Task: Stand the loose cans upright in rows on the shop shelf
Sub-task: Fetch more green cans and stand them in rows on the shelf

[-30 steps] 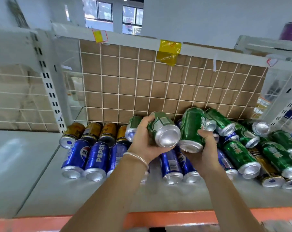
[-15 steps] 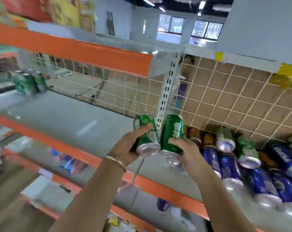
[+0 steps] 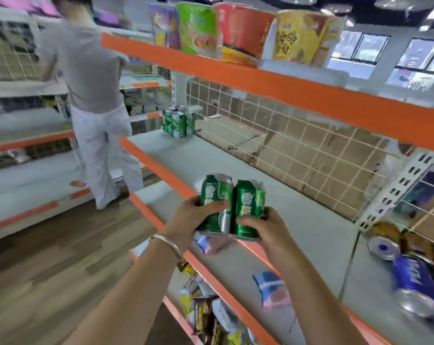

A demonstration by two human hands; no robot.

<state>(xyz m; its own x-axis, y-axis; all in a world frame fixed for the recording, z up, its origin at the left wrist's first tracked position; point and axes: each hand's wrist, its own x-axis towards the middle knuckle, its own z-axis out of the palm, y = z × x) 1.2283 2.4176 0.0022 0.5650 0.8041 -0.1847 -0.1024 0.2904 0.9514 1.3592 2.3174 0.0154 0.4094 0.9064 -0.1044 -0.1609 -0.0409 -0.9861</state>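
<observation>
The fingers (image 3: 212,207) of the left hand (image 3: 193,217) curl round a green aluminium drink can with pale lettering (image 3: 214,192). The right hand (image 3: 270,230) grips a second green can of the same make (image 3: 248,200), thumb laid across its front. Both cans are upright, side by side and touching, and are held in the air just over the orange front edge of the grey shop shelf (image 3: 211,155). A silver bangle (image 3: 167,241) circles the left wrist.

A long run of grey board stretches from the held cans to a tight block of upright green cans (image 3: 178,122) at the far end. The back is closed by a white wire grid over brown cardboard (image 3: 310,155), and an orange-edged upper shelf (image 3: 285,83) hangs overhead. On the right, past a white slotted upright (image 3: 397,188), a blue can (image 3: 415,282) and gold cans (image 3: 387,232) lie on their sides. Another person in white trousers (image 3: 98,145) stands in the aisle, well apart.
</observation>
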